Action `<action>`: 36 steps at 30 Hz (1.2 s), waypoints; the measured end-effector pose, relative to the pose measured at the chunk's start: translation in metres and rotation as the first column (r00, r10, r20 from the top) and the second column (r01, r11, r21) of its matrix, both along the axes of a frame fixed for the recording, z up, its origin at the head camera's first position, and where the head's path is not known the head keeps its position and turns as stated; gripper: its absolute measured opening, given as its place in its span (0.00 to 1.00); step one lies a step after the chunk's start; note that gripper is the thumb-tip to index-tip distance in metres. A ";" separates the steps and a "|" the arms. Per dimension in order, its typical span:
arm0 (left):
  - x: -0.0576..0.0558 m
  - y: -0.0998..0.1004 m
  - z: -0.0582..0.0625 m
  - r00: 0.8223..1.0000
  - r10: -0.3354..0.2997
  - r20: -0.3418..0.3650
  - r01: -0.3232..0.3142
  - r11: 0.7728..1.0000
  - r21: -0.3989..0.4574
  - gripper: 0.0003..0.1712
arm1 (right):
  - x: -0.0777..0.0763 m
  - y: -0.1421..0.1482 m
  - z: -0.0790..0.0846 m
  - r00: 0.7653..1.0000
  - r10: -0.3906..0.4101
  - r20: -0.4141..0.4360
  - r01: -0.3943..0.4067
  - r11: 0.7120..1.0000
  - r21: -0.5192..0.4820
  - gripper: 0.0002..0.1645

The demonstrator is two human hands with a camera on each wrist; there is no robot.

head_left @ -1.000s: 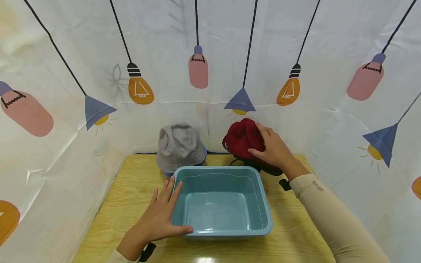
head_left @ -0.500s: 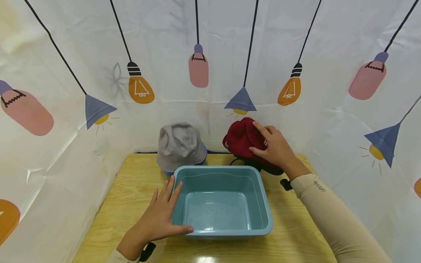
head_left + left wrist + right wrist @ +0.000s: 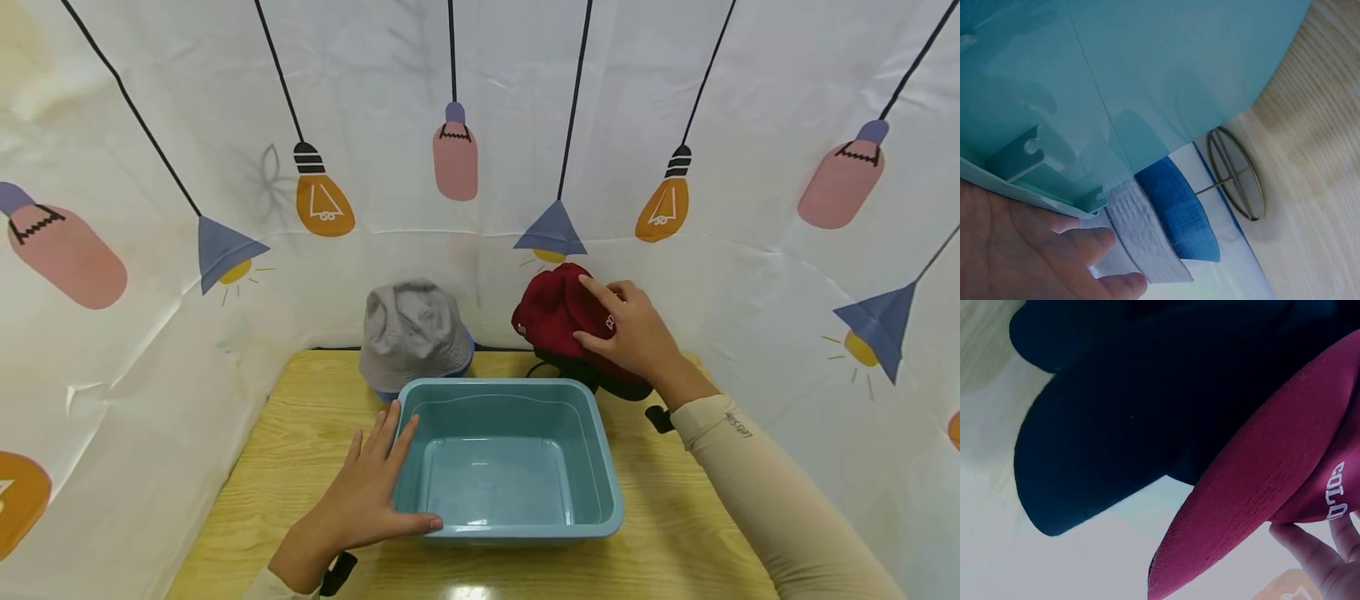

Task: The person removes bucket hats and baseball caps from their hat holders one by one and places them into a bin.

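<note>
Here's the blue basin [image 3: 517, 531] at center table [image 3: 300, 442], its smooth floor in full view, both hats outside it! The left hand [image 3: 363, 496] lies spread along its left edge, thumb on the front rim. Behind the basin's right corner, the right hand [image 3: 637, 333] pinches the red cap [image 3: 551, 312] by its crown; the gray hat [image 3: 412, 333] sits behind the left corner.

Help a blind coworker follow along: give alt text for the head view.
A person's right hand grips a red cap behind a teal basin, while the left hand rests spread on the basin's left rim. A gray bucket hat stands left of the cap.
</note>
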State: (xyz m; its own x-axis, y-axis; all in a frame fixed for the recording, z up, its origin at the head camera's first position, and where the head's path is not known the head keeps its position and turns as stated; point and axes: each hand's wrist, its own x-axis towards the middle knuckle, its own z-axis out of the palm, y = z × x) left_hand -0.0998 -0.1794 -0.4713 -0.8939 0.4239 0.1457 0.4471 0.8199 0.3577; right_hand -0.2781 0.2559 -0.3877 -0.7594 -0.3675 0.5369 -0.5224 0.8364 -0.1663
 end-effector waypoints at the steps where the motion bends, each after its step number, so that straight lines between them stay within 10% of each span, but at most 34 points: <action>1: 0.000 0.000 0.000 1.000 0.001 0.000 -0.001 1.000 -0.002 0.78 | 0.001 0.000 0.001 1.000 0.004 -0.005 -0.004 1.000 -0.001 0.56; 36: -0.001 0.001 -0.002 1.000 0.008 0.011 -0.008 1.000 0.026 0.78 | 0.041 -0.006 0.039 0.986 0.094 -0.138 -0.086 0.994 0.068 0.63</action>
